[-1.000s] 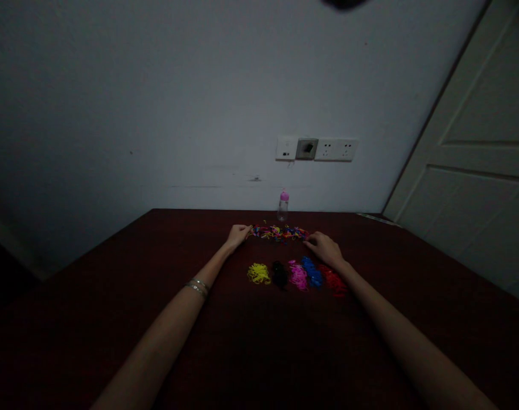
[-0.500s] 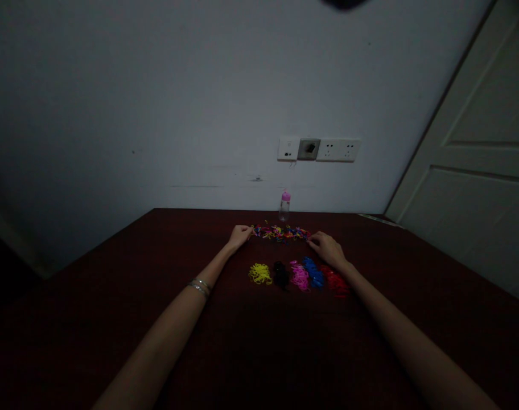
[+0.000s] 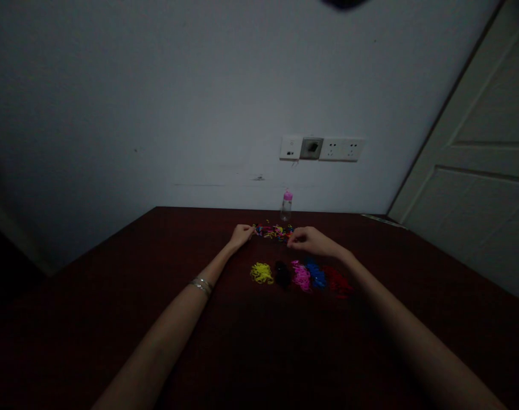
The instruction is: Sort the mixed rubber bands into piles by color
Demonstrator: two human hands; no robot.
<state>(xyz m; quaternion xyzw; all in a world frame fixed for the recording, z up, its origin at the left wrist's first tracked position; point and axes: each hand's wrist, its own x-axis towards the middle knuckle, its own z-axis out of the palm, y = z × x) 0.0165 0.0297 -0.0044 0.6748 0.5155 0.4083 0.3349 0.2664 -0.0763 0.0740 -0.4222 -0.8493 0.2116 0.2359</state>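
A strip of mixed-colour rubber bands (image 3: 273,232) lies across the far part of the table. My left hand (image 3: 241,233) is at the strip's left end, thumb and fingers pinched together; whatever is between the fingertips is too small to make out. Over the strip's right part, my right hand (image 3: 313,240) has its fingers bent and drawn together, hiding the bands beneath. Nearer to me are separate heaps of yellow bands (image 3: 262,273), black bands (image 3: 282,274), pink bands (image 3: 301,276), blue bands (image 3: 316,274) and red bands (image 3: 337,281).
A clear bottle with a pink cap (image 3: 286,206) stands behind the strip, close to the wall. Sockets (image 3: 340,149) are mounted on the wall above the dark red table (image 3: 242,341). A white door (image 3: 477,136) is at the right.
My right hand has moved left from the strip's right end to over its right part, covering bands there. My left hand stays at the left end. The view has shifted slightly.
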